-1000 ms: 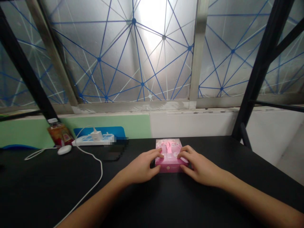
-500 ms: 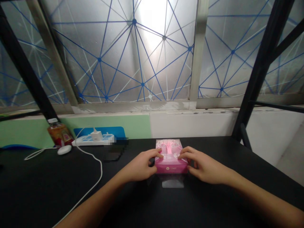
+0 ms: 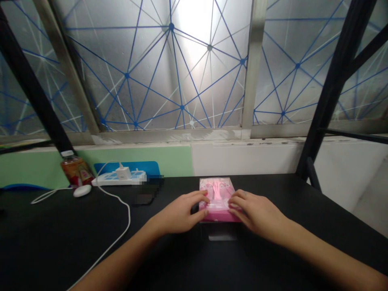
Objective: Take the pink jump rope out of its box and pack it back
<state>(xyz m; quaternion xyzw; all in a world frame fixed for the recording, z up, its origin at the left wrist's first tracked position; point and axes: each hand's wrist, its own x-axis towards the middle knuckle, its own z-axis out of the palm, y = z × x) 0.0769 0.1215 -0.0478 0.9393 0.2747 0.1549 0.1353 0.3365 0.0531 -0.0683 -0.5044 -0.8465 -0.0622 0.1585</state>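
A pink box with a clear window top lies on the black table in front of me, and pink contents that look like earphones show through it. My left hand grips its left side, fingertips on the top and thumb on the front edge. From the right, my right hand holds it with curled fingers on top and the thumb across the front corner. A clear plastic flap sticks out from the front of the box towards me.
On the black table at left are a power strip with a white charger, a white cable, a white rounded device and a drink bottle. A blurred dark object lies nearby. Black posts flank the window.
Both thumbs have moved inward onto the front face of the box. The box and its flap have shifted very slightly to the right.
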